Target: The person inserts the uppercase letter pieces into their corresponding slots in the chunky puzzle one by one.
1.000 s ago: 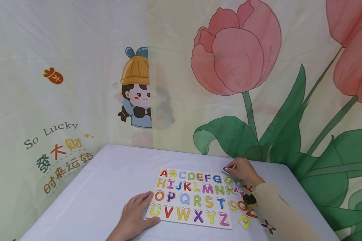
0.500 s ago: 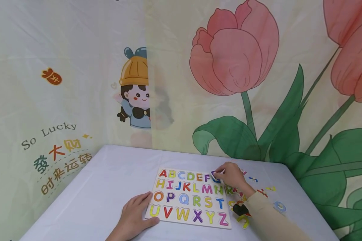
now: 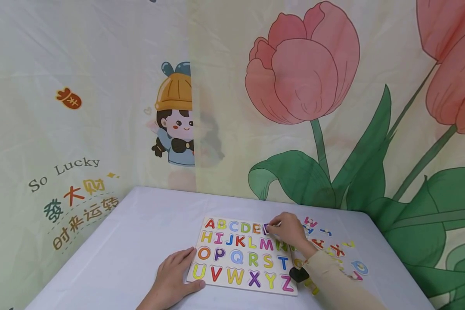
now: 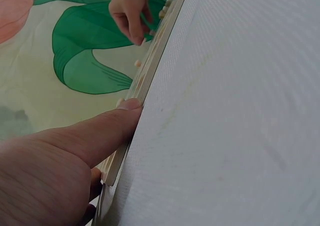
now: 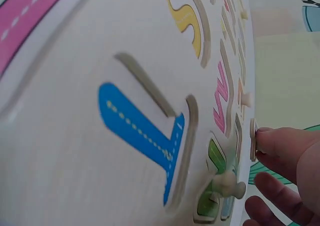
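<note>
My right hand (image 3: 288, 230) pinches a purple letter puzzle piece (image 3: 266, 228) between thumb and fingertips, over the F spot in the top row of the alphabet board (image 3: 242, 287). In the right wrist view, the piece (image 5: 253, 140) shows edge-on, close to the board's surface. Resting at the board's front left corner, my left hand (image 3: 174, 275) has its thumb on the front edge and its fingers along the left side. In the left wrist view, the thumb (image 4: 112, 128) lies against the board's edge. A green N piece with a wooden knob (image 5: 227, 183) sits in the board.
Several loose letter pieces lie right of the board, among them a light blue round one (image 3: 359, 267) and a red one (image 3: 337, 250). My right sleeve (image 3: 339, 282) hides part of them. A printed curtain (image 3: 224, 86) stands behind the white table (image 3: 139, 224).
My right hand has carried the purple piece leftward from beyond the board's right edge, past the G, to the F spot. The left hand has stayed in place.
</note>
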Demonstrator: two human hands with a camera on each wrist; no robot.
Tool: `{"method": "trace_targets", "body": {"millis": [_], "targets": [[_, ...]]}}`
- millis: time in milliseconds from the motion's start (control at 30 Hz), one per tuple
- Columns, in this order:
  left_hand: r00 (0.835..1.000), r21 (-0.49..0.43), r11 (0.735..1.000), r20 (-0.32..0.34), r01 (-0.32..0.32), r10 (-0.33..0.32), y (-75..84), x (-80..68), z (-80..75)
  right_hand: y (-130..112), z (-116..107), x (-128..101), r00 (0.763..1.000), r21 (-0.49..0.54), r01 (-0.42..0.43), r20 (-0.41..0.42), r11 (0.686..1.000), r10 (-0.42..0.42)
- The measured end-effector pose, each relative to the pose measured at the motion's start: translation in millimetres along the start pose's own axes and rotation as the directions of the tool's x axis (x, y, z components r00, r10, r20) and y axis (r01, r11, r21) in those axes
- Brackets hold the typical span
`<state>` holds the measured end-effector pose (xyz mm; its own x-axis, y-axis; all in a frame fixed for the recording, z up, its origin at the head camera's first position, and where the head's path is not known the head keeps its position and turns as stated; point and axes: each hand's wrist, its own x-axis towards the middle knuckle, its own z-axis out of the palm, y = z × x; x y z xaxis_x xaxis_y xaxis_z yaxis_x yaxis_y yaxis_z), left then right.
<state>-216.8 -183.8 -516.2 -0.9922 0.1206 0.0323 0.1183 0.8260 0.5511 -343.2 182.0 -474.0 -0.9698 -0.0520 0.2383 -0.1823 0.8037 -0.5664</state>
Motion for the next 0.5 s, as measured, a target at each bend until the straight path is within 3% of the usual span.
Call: {"method": "trace_targets", "body": {"millis": [500], "targets": [[1.0, -0.001, 1.0, 0.002, 0.012, -0.012, 1.7, -0.9, -1.8, -3.3, 11.4, 0.0, 1.0, -0.021, -0.02, -0.008, 1.0, 0.019]]}}
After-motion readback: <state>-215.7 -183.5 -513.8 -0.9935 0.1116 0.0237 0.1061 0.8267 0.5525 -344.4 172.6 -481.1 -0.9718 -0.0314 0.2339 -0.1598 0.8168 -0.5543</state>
